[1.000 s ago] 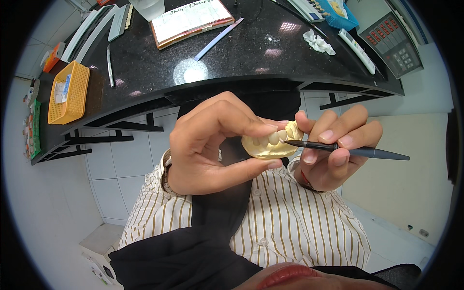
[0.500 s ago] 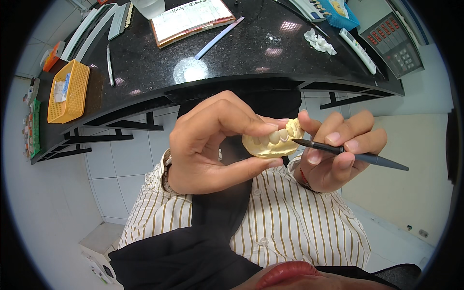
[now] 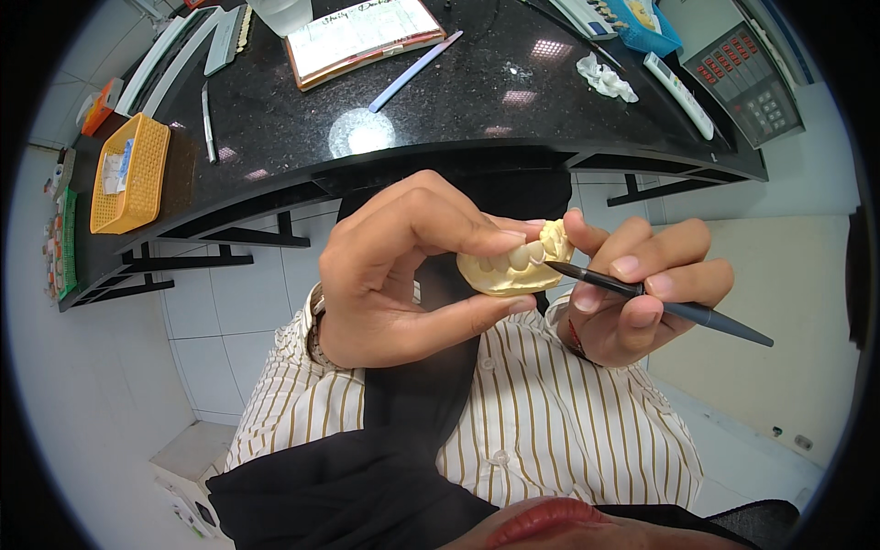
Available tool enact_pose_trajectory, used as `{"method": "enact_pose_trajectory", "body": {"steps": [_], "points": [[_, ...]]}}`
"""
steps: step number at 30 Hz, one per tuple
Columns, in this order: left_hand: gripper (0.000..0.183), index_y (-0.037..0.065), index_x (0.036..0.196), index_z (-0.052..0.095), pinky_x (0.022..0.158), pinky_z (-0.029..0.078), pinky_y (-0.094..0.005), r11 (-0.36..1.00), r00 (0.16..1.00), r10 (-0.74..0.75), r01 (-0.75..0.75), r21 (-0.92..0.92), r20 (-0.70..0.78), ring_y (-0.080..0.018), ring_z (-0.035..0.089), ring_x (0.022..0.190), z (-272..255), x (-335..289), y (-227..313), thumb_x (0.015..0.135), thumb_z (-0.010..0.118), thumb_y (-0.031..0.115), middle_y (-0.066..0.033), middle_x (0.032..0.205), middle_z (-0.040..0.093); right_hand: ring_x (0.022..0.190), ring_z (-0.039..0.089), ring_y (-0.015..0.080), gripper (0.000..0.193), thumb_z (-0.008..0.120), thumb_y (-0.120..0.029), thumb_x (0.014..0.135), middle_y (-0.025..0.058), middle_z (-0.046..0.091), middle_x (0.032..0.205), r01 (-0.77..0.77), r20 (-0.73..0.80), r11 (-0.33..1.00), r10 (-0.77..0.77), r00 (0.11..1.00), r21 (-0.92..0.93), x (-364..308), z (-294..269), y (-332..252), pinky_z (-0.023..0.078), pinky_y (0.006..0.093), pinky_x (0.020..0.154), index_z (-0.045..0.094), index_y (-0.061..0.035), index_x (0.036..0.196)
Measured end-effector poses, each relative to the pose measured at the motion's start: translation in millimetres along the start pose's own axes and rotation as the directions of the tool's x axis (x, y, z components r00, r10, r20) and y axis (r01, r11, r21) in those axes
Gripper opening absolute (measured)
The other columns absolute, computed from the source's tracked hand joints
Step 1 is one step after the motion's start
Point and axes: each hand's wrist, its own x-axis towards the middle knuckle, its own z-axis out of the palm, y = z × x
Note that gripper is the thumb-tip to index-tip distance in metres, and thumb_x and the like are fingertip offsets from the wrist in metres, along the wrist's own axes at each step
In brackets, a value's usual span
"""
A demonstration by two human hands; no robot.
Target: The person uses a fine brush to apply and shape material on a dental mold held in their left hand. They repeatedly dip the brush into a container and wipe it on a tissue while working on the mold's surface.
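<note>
The left hand clamped a pale-yellow plaster dental model before the striped white shirt; the right hand pinched a slim black-and-grey pointed brush, its tip at the off-white teeth. Steady bracing and light pressure seemed wisest.

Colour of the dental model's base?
The base is pale yellow; best seen in the head view.

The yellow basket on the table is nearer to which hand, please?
Left. The left hand, gripping the tooth model, is right of the yellow basket and lower in the picture; the right hand, holding the brush-like tool, is farther right.
</note>
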Motion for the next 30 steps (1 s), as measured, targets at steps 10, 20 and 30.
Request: {"method": "enact_pose_trajectory", "body": {"steps": [10,20,30], "points": [[0.035,-0.005,0.093,0.061,0.077,0.054,-0.0278,1.000,1.000,0.003,-0.004,-0.024,-0.022,-0.0199,0.064,0.084,2.6,-0.2,-1.8,0.063,0.077,-0.005,-0.0122,0.087,0.059,0.061,0.061,0.0138,0.018,0.054,-0.012,0.090,0.0119,0.047,0.089,-0.029,-0.116,0.999,0.028,0.993,-0.012,1.3,0.8,-2.7,0.052,0.0467,0.086,0.041,-0.0011,0.097],[0.035,-0.005,0.099,0.056,0.079,0.052,-0.0276,0.943,0.967,-0.242,0.255,-0.215,0.086,-0.0169,0.062,0.090,-6.4,0.0,-2.4,0.068,0.073,-0.007,-0.0094,0.093,0.056,0.067,0.052,0.0094,0.011,0.047,-0.010,0.093,0.0072,0.044,0.087,-0.396,-0.126,0.887,0.433,0.893,0.238,4.9,-2.2,-2.4,0.047,0.0462,0.094,0.039,-0.0026,0.093],[0.037,-0.005,0.096,0.056,0.072,0.047,-0.0232,0.895,0.946,-0.312,0.323,-0.308,0.088,-0.0120,0.058,0.078,-2.8,-0.1,-6.7,0.063,0.072,-0.009,-0.0089,0.088,0.053,0.062,0.054,0.0110,0.011,0.051,-0.002,0.085,0.0077,0.045,0.083,-0.457,-0.044,0.863,0.476,0.878,0.213,6.0,-14.7,-0.5,0.052,0.0480,0.086,0.041,-0.0023,0.089]]}}
